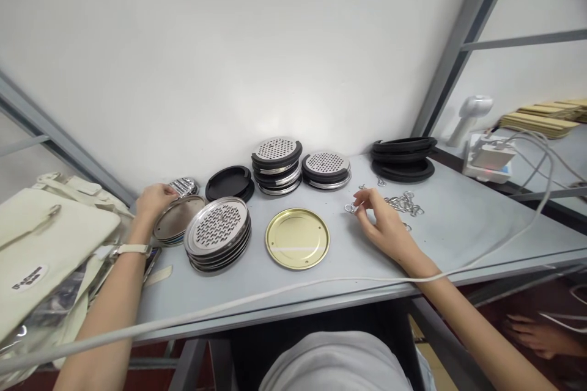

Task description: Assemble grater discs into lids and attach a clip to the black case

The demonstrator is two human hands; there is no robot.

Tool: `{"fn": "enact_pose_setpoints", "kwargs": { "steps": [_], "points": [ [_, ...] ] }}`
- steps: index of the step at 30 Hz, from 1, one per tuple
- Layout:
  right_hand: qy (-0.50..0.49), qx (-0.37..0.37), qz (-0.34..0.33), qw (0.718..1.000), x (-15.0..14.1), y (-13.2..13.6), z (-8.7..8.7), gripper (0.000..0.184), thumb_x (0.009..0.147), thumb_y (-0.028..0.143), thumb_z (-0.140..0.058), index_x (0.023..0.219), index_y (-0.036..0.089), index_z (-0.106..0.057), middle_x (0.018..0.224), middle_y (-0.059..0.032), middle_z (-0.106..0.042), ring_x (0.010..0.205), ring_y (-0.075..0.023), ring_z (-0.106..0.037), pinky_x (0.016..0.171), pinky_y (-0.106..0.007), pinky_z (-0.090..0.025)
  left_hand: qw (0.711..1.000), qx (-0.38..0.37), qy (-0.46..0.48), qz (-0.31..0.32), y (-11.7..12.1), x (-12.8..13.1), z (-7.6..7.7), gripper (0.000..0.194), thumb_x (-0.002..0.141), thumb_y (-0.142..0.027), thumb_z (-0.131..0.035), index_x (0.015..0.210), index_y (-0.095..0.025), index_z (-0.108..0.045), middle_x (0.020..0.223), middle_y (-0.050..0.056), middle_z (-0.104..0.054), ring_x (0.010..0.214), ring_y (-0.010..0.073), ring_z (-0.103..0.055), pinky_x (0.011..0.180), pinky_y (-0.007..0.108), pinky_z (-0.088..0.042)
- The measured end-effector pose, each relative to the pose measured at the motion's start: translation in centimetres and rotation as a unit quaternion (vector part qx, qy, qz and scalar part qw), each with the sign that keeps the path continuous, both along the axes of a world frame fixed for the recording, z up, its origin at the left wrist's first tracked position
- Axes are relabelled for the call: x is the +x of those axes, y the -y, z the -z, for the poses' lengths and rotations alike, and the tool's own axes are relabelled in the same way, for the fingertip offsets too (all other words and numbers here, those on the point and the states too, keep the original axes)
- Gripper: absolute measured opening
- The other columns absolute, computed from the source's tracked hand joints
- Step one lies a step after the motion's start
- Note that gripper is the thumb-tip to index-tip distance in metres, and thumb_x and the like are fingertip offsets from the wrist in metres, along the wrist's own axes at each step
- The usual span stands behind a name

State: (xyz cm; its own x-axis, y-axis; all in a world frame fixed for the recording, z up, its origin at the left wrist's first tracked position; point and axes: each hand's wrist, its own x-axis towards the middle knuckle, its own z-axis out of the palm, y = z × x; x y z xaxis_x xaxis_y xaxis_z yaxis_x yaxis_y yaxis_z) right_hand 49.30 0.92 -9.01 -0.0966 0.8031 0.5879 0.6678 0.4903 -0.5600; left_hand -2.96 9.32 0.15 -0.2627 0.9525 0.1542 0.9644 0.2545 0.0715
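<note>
My right hand (pixel 376 220) pinches a small wire ring (pixel 350 208) just above the table, beside a loose heap of similar metal rings (pixel 407 203). At the far left, my left hand (pixel 156 200) has its fingertips pressed together by a pile of small shiny slotted metal discs (pixel 184 186); whatever lies between them is hidden. Below that hand is a stack of plain round metal lids (pixel 178 220). Next to it stands a stack of perforated grater discs (pixel 219 229). A gold-coloured round lid (pixel 297 238) lies flat between my hands.
Along the wall stand black round trays (pixel 229 183), two piles of perforated discs with black rims (pixel 276 162) (pixel 326 168), and more black rims (pixel 403 162). A white cable (pixel 321 282) crosses the front edge. Cream bags (pixel 55 238) crowd the left; a charger (pixel 490 156) sits right.
</note>
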Motion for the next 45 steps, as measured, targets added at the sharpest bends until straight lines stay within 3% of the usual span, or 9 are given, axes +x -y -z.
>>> {"fn": "enact_pose_setpoints", "kwargs": {
  "steps": [8, 17, 30, 36, 45],
  "points": [
    [-0.002, -0.008, -0.010, 1.000, 0.0, 0.0, -0.1, 0.021, 0.085, 0.016, -0.043, 0.105, 0.021, -0.042, 0.092, -0.0056, -0.057, 0.084, -0.0191, -0.057, 0.078, -0.033, -0.044, 1.000, -0.016, 0.005, -0.016, 0.1, 0.4, -0.2, 0.040, 0.075, -0.046, -0.055, 0.096, -0.013, -0.066, 0.091, 0.011, -0.063, 0.083, 0.0237, -0.054, 0.063, 0.027, -0.034],
    [-0.001, -0.027, -0.012, 1.000, 0.0, 0.0, -0.2, 0.021, 0.085, 0.015, -0.043, 0.104, 0.022, -0.041, 0.093, -0.0046, -0.056, 0.085, -0.0186, -0.056, 0.078, -0.032, -0.043, 1.000, 0.005, 0.004, -0.019, 0.2, 0.8, -0.5, 0.035, 0.074, -0.042, -0.059, 0.091, -0.012, -0.067, 0.071, 0.003, -0.056, 0.065, 0.0156, -0.043, 0.059, 0.022, -0.029],
    [0.010, -0.029, -0.018, 0.999, 0.1, -0.1, -0.2, 0.019, 0.085, 0.013, -0.043, 0.102, 0.022, -0.042, 0.092, -0.0039, -0.055, 0.084, -0.0176, -0.055, 0.077, -0.031, -0.042, 0.999, 0.050, -0.007, 0.006, 0.4, 1.2, -1.7, 0.024, 0.073, -0.032, -0.064, 0.080, -0.009, -0.067, 0.048, -0.003, -0.049, 0.049, 0.0121, -0.038, 0.055, 0.020, -0.027],
    [0.012, -0.026, -0.028, 0.999, 0.1, -0.1, -0.2, 0.018, 0.085, 0.012, -0.042, 0.100, 0.022, -0.042, 0.092, -0.0039, -0.054, 0.084, -0.0177, -0.055, 0.077, -0.031, -0.042, 0.999, 0.038, -0.020, -0.002, 0.6, 1.1, -2.1, 0.030, 0.073, -0.035, -0.063, 0.086, -0.007, -0.067, 0.050, -0.002, -0.049, 0.052, 0.0136, -0.040, 0.056, 0.020, -0.028],
    [0.020, -0.036, -0.033, 0.999, 0.0, 0.1, -0.4, 0.017, 0.084, 0.012, -0.041, 0.098, 0.022, -0.043, 0.091, -0.0042, -0.053, 0.083, -0.0182, -0.054, 0.075, -0.032, -0.042, 0.997, 0.044, -0.064, -0.030, 0.6, 1.5, -3.3, 0.037, 0.081, -0.040, -0.052, 0.098, -0.010, -0.066, 0.071, 0.005, -0.054, 0.066, 0.0176, -0.042, 0.058, 0.022, -0.027]
  ]
}}
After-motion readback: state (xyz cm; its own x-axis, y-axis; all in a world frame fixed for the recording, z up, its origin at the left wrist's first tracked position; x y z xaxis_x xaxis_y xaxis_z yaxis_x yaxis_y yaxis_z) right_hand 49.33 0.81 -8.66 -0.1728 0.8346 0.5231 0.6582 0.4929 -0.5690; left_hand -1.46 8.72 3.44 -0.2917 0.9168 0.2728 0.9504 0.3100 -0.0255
